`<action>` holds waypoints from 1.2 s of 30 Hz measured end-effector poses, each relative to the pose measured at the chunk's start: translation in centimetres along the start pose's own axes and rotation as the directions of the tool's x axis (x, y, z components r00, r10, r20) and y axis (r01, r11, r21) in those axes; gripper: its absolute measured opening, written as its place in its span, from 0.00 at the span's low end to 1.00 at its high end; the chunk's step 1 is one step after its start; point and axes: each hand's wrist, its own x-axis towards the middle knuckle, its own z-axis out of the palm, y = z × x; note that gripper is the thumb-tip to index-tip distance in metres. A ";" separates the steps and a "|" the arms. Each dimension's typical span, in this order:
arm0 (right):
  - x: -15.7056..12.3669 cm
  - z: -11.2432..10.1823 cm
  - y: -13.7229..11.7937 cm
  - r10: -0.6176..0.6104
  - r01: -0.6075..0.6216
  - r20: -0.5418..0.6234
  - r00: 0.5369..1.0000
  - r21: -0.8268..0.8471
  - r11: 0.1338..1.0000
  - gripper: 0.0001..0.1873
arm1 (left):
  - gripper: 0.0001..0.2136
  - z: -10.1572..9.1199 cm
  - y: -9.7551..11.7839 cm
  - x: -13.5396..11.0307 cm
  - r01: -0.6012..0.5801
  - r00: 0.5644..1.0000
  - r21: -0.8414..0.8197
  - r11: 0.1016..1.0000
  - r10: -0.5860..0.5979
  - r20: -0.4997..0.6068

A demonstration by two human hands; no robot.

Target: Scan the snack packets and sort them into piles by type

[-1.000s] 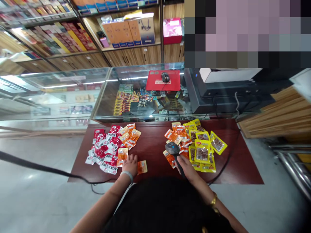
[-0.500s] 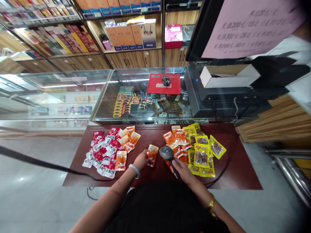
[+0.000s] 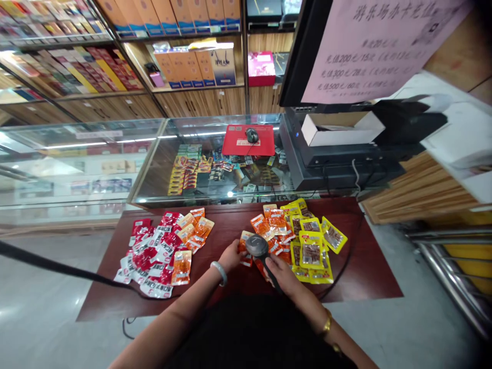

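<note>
My left hand (image 3: 231,255) is closed on an orange snack packet (image 3: 246,238), held just above the dark red table. In my right hand (image 3: 282,272) is a grey barcode scanner (image 3: 257,246); its head covers part of that packet. To the right lie a pile of orange packets (image 3: 277,221) and a pile of yellow packets (image 3: 312,250). Left of my left hand are red and white packets (image 3: 157,253), with several orange packets (image 3: 194,231) beside them and a single orange packet (image 3: 181,267) at the pile's near edge.
Behind the dark red table (image 3: 215,287) stands a glass display counter (image 3: 154,174) with a red mouse pad (image 3: 230,145) on it. A monitor with a pink notice (image 3: 353,66) and a white box (image 3: 338,134) are at the right. A black cable (image 3: 77,269) crosses from the left.
The scanner head and the orange packet in my left hand have come together, so the scanner now overlaps the packet. The camera view has shifted slightly. The piles look unchanged.
</note>
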 end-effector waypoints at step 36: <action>4.5 7.1 -3.1 0.040 -0.029 0.139 0.989 -0.084 0.996 0.26 | 0.12 -8.6 -1.4 0.9 0.215 0.883 0.137 0.967 -0.133 -0.449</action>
